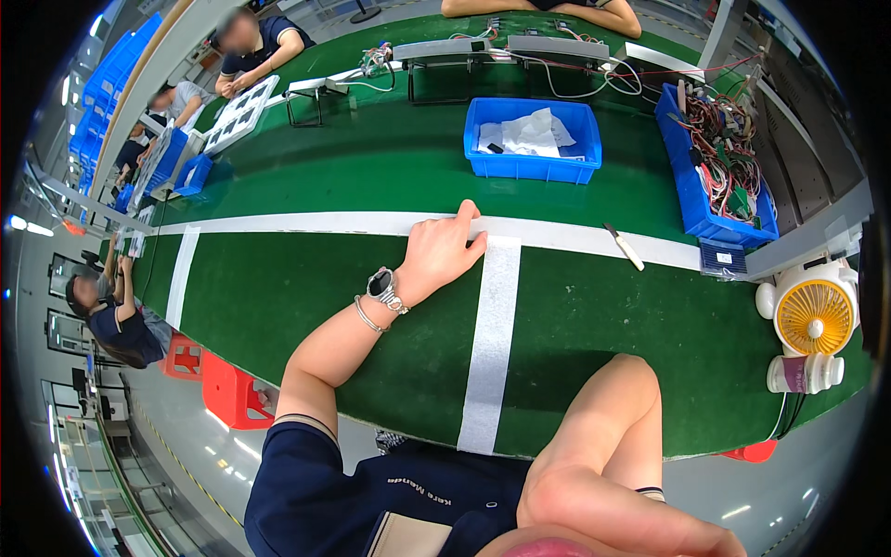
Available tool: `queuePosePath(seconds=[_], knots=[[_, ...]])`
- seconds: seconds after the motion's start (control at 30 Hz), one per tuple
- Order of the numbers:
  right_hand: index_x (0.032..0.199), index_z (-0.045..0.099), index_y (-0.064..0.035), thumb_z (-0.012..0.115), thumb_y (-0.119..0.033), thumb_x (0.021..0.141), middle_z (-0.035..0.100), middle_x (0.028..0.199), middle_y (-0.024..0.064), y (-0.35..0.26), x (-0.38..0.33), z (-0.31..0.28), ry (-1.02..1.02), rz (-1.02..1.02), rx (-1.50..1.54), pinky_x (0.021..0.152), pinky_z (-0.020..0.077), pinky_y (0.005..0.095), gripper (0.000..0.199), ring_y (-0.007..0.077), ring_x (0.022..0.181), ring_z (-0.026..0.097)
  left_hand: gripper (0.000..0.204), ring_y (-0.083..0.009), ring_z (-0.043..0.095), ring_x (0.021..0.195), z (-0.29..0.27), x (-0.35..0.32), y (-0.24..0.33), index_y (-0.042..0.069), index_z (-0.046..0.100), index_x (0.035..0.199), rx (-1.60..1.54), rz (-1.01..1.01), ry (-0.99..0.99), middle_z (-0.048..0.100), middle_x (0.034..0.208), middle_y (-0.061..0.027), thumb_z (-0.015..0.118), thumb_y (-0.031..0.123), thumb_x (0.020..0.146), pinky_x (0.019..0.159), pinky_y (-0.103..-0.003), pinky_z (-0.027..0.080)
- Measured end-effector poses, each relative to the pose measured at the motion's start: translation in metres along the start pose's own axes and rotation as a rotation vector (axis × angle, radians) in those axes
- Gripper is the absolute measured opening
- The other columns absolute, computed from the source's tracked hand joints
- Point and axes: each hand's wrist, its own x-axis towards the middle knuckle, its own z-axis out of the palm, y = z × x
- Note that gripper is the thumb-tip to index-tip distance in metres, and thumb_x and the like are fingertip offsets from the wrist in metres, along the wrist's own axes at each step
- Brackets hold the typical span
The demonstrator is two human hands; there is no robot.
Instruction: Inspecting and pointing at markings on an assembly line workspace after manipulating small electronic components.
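Left hand (444, 252) rests flat on the green felt-covered worktop (306, 306), palm down, fingers together and lightly curled, fingertips on the white tape line that runs across the worktop, just where a second white tape strip (489, 343) branches off toward the near edge. It holds nothing. A silver wristwatch (382, 286) and a thin bracelet sit on that wrist.

Right hand is not in view: the right arm is folded back at the near edge, elbow up, the hand hidden below the frame, so its fingers cannot be told.

Nearest loose thing is a small white-handled blade tool (625, 247), lying on the white tape line to the right of the left hand's fingertips, well apart. Its long axis runs diagonally, one end toward the far edge and left, the other toward the near edge and right. The left hand is the nearer one to it.

Farther back, beyond the fingertips and slightly right, stands a blue plastic bin holding white paper (532, 165). At the right edge is a long blue plastic crate of coloured wire harnesses (691, 200), and near the right near corner a small white desk fan with a yellow grille (815, 316).
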Motion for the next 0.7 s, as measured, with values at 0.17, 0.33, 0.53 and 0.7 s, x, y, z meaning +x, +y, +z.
queuePosePath(seconds=[0.17, 0.33, 0.53, 0.7], knots=[[0.081, 0.063, -0.0115, 0.052, -0.016, 0.105, 0.061, 0.071, 0.0177, 0.0, 0.001, 0.013, 0.195, -0.073, -0.167, 0.062, 0.0482, 0.0364, 0.026, 0.029, 0.063, 0.06, 0.034, -0.033, 0.067, 0.056, 0.001, -0.008, -0.011, 0.009, 0.056, 0.114, -0.004, -0.028, 0.02, 0.064, 0.058, -0.0103, 0.064, 0.035, 0.095, 0.055, -0.045, 0.052], [0.081, 0.062, -0.011, 0.051, -0.016, 0.105, 0.061, 0.071, 0.0177, -0.009, 0.005, 0.007, 0.017, 0.134, -0.193, 0.063, 0.0482, 0.0365, 0.027, 0.0287, 0.064, 0.061, 0.034, -0.0332, 0.067, 0.056, -0.001, -0.006, -0.006, 0.008, 0.056, 0.114, 0.005, -0.009, 0.027, 0.064, 0.058, -0.0107, 0.064, 0.035, 0.095, 0.055, -0.045, 0.052], [0.079, 0.061, -0.0106, 0.052, -0.017, 0.105, 0.061, 0.07, 0.0179, -0.015, 0.013, 0.007, 0.014, 0.157, -0.17, 0.062, 0.0479, 0.0369, 0.028, 0.0288, 0.063, 0.06, 0.034, -0.0334, 0.068, 0.056, 0.004, -0.006, -0.009, 0.008, 0.056, 0.114, 0.003, -0.018, 0.017, 0.064, 0.059, -0.011, 0.064, 0.035, 0.095, 0.055, -0.045, 0.053], [0.078, 0.061, -0.0101, 0.053, -0.017, 0.104, 0.061, 0.069, 0.018, -0.007, -0.004, 0.033, 0.378, -0.05, -0.325, 0.061, 0.0477, 0.0371, 0.028, 0.0292, 0.062, 0.06, 0.033, -0.0335, 0.068, 0.056, 0.0, -0.006, -0.006, 0.008, 0.057, 0.114, 0.004, -0.016, 0.03, 0.064, 0.059, -0.011, 0.064, 0.035, 0.095, 0.056, -0.045, 0.053]])
